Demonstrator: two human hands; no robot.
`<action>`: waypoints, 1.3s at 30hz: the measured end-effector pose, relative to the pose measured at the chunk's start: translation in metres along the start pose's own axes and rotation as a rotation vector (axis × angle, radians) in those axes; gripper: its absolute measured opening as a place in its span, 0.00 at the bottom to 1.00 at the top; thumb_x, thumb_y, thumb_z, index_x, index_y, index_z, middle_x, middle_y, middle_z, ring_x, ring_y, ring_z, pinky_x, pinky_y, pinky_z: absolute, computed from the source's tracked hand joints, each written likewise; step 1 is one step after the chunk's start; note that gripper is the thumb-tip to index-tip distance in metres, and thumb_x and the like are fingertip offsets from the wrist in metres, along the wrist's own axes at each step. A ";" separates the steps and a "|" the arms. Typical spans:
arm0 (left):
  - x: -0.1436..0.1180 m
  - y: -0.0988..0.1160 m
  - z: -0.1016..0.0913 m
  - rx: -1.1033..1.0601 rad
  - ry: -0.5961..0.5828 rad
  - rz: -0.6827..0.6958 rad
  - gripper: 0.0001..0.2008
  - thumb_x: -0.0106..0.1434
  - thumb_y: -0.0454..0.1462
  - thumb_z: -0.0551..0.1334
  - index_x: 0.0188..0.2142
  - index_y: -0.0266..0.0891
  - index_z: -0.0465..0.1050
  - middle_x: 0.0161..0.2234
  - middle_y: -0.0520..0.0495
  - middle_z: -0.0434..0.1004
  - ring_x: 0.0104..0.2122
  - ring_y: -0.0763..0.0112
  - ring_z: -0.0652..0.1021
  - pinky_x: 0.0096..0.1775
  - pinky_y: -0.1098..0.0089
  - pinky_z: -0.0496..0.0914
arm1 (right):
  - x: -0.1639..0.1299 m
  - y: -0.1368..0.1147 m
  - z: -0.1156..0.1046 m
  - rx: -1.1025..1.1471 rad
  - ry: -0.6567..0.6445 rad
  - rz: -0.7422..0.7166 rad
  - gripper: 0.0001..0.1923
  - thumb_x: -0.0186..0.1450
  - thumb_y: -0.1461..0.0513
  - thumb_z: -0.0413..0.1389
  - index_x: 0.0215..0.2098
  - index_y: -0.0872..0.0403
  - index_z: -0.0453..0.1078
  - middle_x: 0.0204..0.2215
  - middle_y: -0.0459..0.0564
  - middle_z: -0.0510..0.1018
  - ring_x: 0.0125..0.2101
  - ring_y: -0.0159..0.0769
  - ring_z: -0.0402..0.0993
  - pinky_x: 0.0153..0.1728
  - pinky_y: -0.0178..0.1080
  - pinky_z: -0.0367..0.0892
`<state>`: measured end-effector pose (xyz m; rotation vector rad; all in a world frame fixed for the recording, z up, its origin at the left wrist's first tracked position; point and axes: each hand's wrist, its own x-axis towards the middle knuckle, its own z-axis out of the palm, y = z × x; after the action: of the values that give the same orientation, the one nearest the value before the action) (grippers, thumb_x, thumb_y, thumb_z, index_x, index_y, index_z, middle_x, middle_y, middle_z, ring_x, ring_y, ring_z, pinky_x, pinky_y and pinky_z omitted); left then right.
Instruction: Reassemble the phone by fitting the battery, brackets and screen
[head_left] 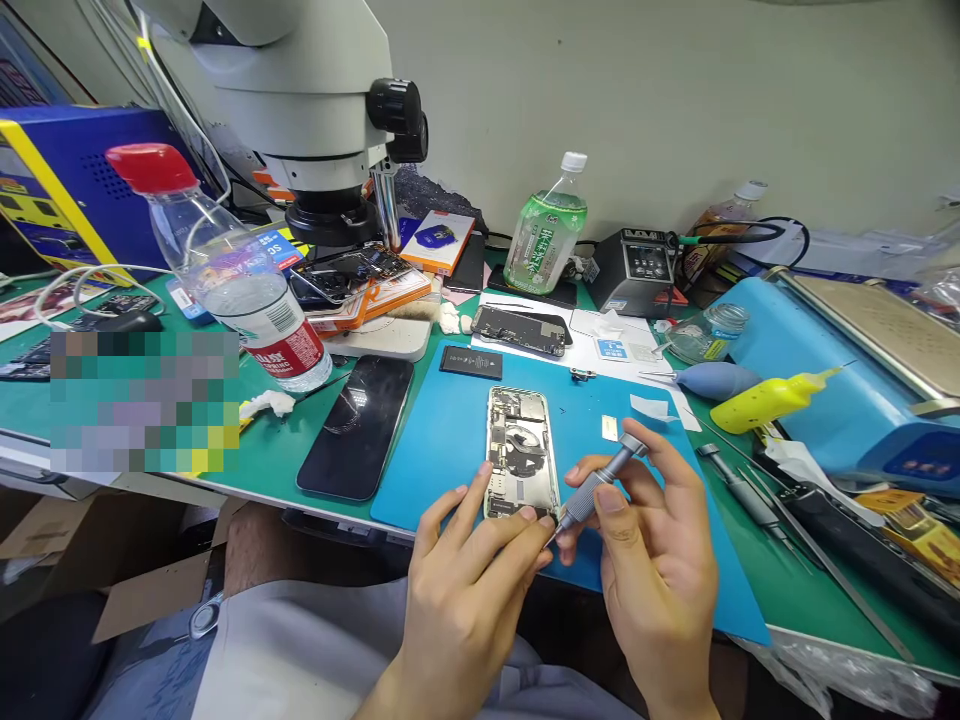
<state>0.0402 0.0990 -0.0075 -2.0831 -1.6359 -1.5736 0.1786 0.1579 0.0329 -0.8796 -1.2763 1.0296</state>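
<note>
Green bottle label (541, 243), Chinese characters, wording unclear

This looks like a phone-repair workshop. 1 opened phone (523, 455), its inside bare, and 1 loose battery (471, 362) lie on a blue mat (435, 440) in the middle of a green bench (281, 440). A large microscope (307, 115) stands at the far left; at the right are a screwdriver (750, 497) and a needle-tipped yellow bottle (765, 403), with a black control box (632, 275) farther back.

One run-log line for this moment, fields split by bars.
left hand: fingers on opened phone | right hand: holds screwdriver, tip by phone's near end | blue mat: phone, battery
</note>
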 end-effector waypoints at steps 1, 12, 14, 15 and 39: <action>0.000 0.000 0.000 0.004 -0.003 0.002 0.11 0.79 0.31 0.62 0.52 0.44 0.83 0.46 0.55 0.90 0.68 0.53 0.78 0.65 0.62 0.63 | 0.000 0.000 0.000 0.002 0.001 -0.001 0.21 0.76 0.59 0.61 0.66 0.40 0.71 0.40 0.46 0.82 0.21 0.26 0.74 0.19 0.30 0.73; 0.001 -0.001 0.002 0.016 0.007 0.005 0.11 0.81 0.35 0.61 0.52 0.46 0.83 0.46 0.57 0.90 0.66 0.54 0.79 0.63 0.62 0.64 | -0.002 -0.003 0.001 0.002 0.055 0.069 0.21 0.75 0.55 0.63 0.65 0.37 0.73 0.42 0.47 0.81 0.21 0.25 0.73 0.19 0.30 0.72; 0.000 -0.002 0.002 0.019 0.010 0.009 0.11 0.81 0.34 0.61 0.52 0.45 0.84 0.46 0.57 0.90 0.66 0.54 0.79 0.63 0.62 0.63 | -0.002 -0.002 0.001 -0.001 0.053 0.059 0.21 0.75 0.56 0.63 0.65 0.37 0.73 0.41 0.47 0.81 0.22 0.26 0.74 0.19 0.30 0.73; 0.000 -0.002 0.002 0.019 0.014 0.011 0.11 0.81 0.34 0.61 0.52 0.45 0.84 0.45 0.56 0.90 0.66 0.54 0.79 0.63 0.62 0.63 | -0.002 -0.002 0.001 -0.003 0.051 0.055 0.21 0.75 0.56 0.63 0.65 0.37 0.73 0.41 0.47 0.81 0.22 0.26 0.74 0.20 0.30 0.73; -0.002 -0.006 0.003 0.011 0.031 0.038 0.10 0.81 0.37 0.62 0.51 0.44 0.84 0.45 0.54 0.90 0.68 0.59 0.78 0.65 0.63 0.63 | 0.000 -0.007 0.004 0.027 0.223 0.037 0.25 0.73 0.55 0.66 0.66 0.41 0.70 0.40 0.48 0.80 0.25 0.29 0.76 0.20 0.32 0.73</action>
<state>0.0382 0.1019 -0.0136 -2.0615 -1.5819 -1.5734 0.1750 0.1559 0.0398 -0.9713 -1.0605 0.9466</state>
